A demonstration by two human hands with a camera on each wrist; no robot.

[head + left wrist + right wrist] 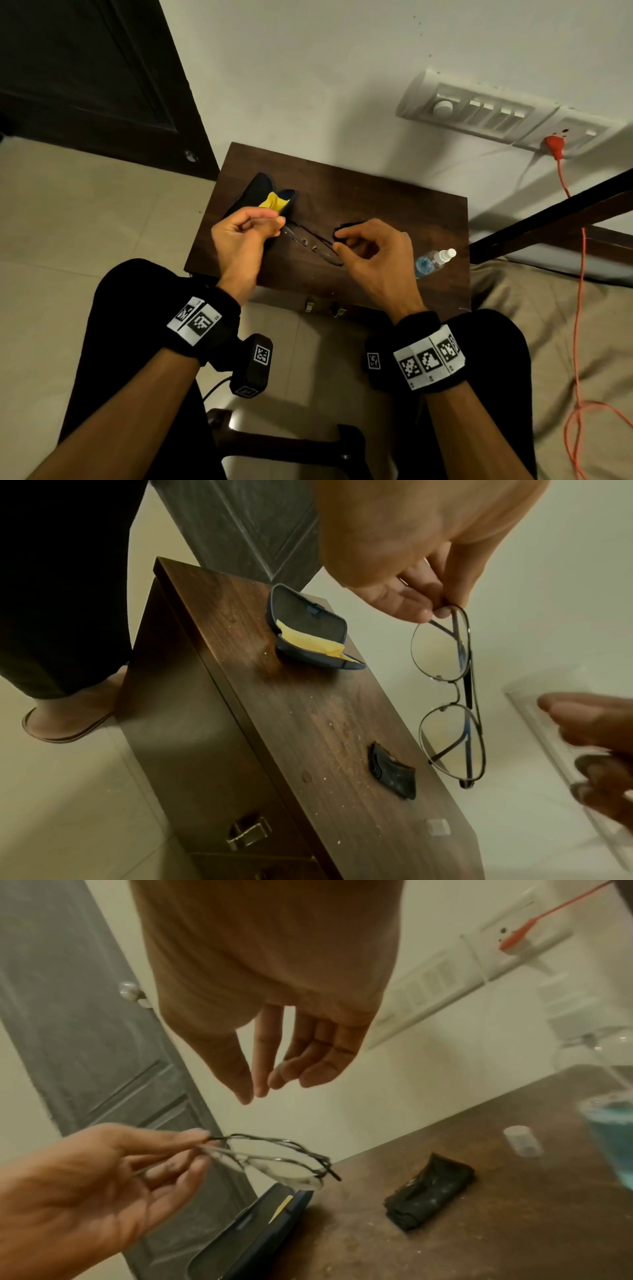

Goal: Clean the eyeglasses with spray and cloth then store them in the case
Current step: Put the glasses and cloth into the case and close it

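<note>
Your left hand [245, 229] pinches the eyeglasses [448, 693] by one end of the frame between thumb and fingertips, holding them in the air above the wooden table [376, 205], with both temples folded behind the lenses, as the left wrist view shows at centre right. Your right hand [371, 250] hovers just beside the other end of the frame; its fingers are loosely curled and hold nothing, and in the right wrist view they hang near one another at the centre of the picture, clear of the glasses. The case [308, 631] lies open at the upper left of the table in the head view, with a yellow cloth [320, 643] sitting inside it. A dark folded cloth [430, 1195] lies on the table near the middle, and the spray bottle [433, 261] with blue liquid lies at the right edge of the table, its clear cap [522, 1141] off and lying apart from it. Judging from this, the folded temples and the dark cloth set down suggest the wiping may be finished, though the lenses look somewhat smeared in the right wrist view and you cannot tell for certain that they are clean. What remains, at the least, is to lay the glasses into the case, beside or on the yellow cloth, and close the lid.
</note>
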